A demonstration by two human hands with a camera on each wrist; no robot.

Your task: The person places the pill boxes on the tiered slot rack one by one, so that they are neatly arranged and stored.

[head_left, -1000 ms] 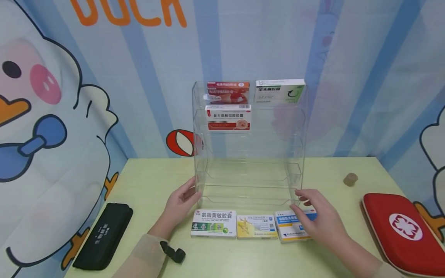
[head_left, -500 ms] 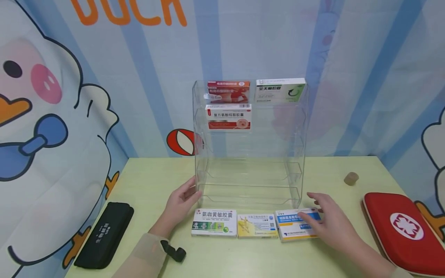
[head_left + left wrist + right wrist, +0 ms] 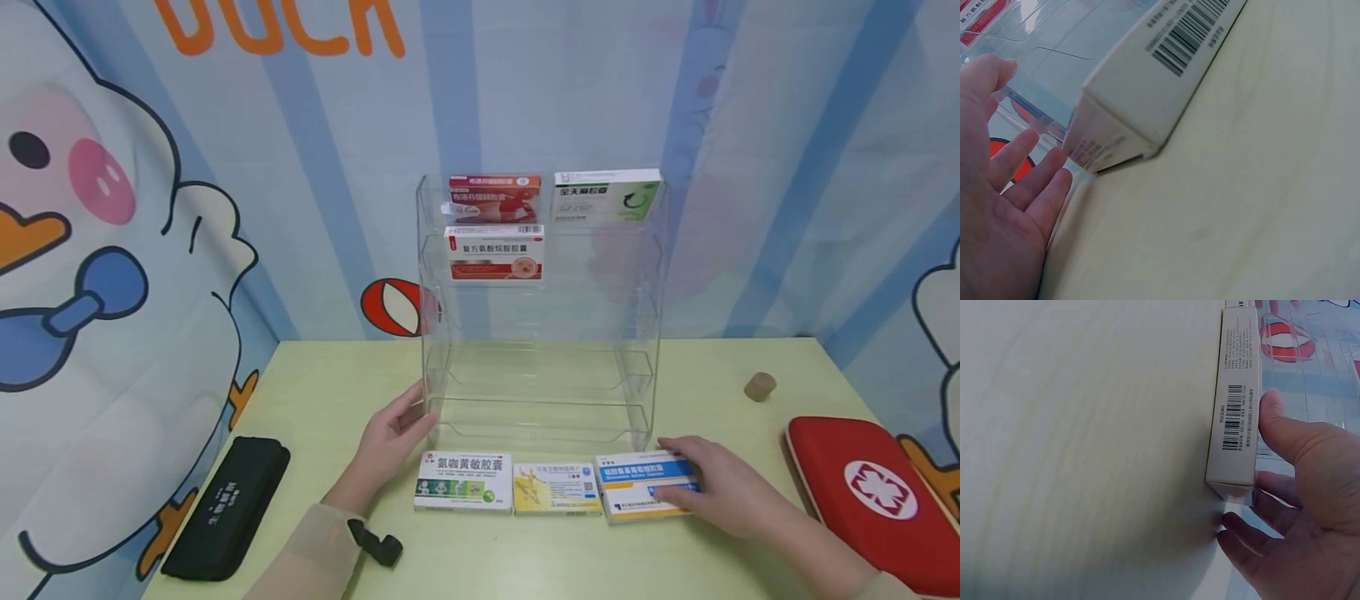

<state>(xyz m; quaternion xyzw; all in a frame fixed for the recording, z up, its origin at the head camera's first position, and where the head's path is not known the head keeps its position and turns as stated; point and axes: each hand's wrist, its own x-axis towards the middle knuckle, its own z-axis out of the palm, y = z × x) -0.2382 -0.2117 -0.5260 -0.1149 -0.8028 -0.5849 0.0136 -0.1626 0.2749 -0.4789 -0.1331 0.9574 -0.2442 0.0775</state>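
A clear acrylic display rack (image 3: 540, 408) stands on the table. My left hand (image 3: 393, 437) rests at its lower left side, fingers extended, as the left wrist view (image 3: 1016, 200) also shows. Three medicine boxes lie in a row before the rack: a white-and-green box (image 3: 463, 482), a yellow-and-white box (image 3: 557, 489) and a blue-and-white box (image 3: 637, 479). My right hand (image 3: 723, 483) grips the right end of the blue-and-white box, thumb on its printed face and fingers around the end. In the right wrist view its barcode side (image 3: 1233, 419) faces the camera.
The rack's upper tiers hold a red box (image 3: 495, 200), a white-and-green box (image 3: 606, 197) and a white-and-red box (image 3: 495, 254). A black zip case (image 3: 225, 508) lies left; a red first-aid case (image 3: 870, 492) and a brown cylinder (image 3: 761, 387) are right.
My right hand has left the rack's lower right corner, moved right and down, and taken hold of the right end of the blue-and-white box. My left hand has stayed at the rack.
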